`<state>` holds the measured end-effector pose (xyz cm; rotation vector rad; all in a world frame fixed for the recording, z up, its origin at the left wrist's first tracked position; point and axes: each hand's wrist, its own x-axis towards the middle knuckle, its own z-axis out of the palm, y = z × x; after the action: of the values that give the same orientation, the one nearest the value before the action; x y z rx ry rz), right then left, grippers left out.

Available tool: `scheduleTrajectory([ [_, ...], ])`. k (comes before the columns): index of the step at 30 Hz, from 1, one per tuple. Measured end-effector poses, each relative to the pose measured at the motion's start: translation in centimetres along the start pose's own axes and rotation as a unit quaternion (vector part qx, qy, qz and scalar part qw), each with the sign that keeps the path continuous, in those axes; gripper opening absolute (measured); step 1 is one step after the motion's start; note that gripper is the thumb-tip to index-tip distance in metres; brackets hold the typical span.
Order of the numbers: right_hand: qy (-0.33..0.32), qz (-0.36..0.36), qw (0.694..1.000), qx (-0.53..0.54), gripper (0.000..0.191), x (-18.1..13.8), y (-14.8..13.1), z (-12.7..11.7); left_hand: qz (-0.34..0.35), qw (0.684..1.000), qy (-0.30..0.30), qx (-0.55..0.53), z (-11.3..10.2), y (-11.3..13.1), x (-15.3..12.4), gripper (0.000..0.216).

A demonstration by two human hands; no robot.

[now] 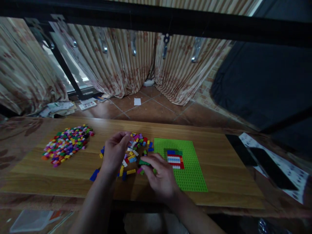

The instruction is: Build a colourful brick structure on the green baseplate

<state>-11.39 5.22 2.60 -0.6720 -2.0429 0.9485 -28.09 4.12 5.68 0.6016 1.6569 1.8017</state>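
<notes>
A bright green baseplate (190,172) lies on the wooden table (219,162), and a small block of blue, white and red bricks (175,159) is built on it. Just left of the plate is a loose pile of small coloured bricks (136,146). My left hand (115,151) hovers over that pile with its fingers curled and pinched together; what they hold is hidden. At the plate's left edge, my right hand (159,174) pinches a green brick (143,162) between thumb and fingers.
A second, larger heap of coloured bricks (65,144) lies at the table's left. Two dark flat devices (263,162) rest on a printed sheet at the right end. Beyond the table are a tiled floor, curtains (117,65) and scattered papers (60,107).
</notes>
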Motion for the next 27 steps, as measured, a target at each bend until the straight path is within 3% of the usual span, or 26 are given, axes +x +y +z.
scheduleTrajectory([
  [5, 0.082, 0.117, 0.99, 0.001, 0.027, -0.6, 0.9, -4.3, 0.03, 0.998, -0.056, 0.03, 1.0, -1.1, -0.4, 0.016],
  [9, 0.072, 0.163, 0.983, 0.032, 0.03, -1.0, 2.4, -5.7, 0.045, 0.997, -0.043, 0.044, 0.6, -1.2, 0.1, 0.019],
  [15, -0.053, 0.165, 0.985, -0.012, 0.027, -1.4, 2.0, -3.9, 0.044, 0.998, 0.031, 0.03, -1.4, -0.4, 1.5, 0.024],
  [19, -0.132, 0.138, 0.981, -0.028, 0.027, -1.9, 1.2, -1.9, 0.043, 0.998, 0.026, 0.041, -2.2, -0.3, 1.6, 0.02],
  [27, -0.125, 0.142, 0.98, -0.062, 0.031, -2.4, 1.8, -0.6, 0.057, 0.991, -0.046, 0.111, -3.6, -1.3, 1.9, 0.018],
])
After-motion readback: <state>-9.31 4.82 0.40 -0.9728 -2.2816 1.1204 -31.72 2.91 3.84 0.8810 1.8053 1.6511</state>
